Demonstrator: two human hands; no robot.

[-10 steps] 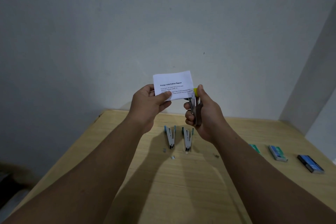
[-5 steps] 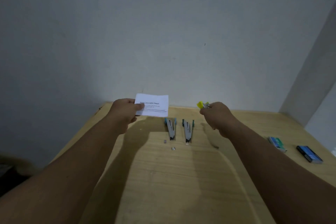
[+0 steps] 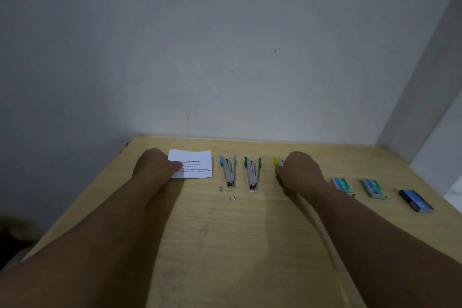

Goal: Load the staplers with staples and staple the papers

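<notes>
Left hand (image 3: 156,166) pinched folded paper (image 3: 191,164) flat on table (image 3: 225,245), far left of row. Right hand (image 3: 300,170) wrapped round yellow stapler (image 3: 277,160), setting it beside other two staplers (image 3: 228,171). Tip imo: lay it parallel, let go gently, mind loose staples (image 3: 232,198).
</notes>
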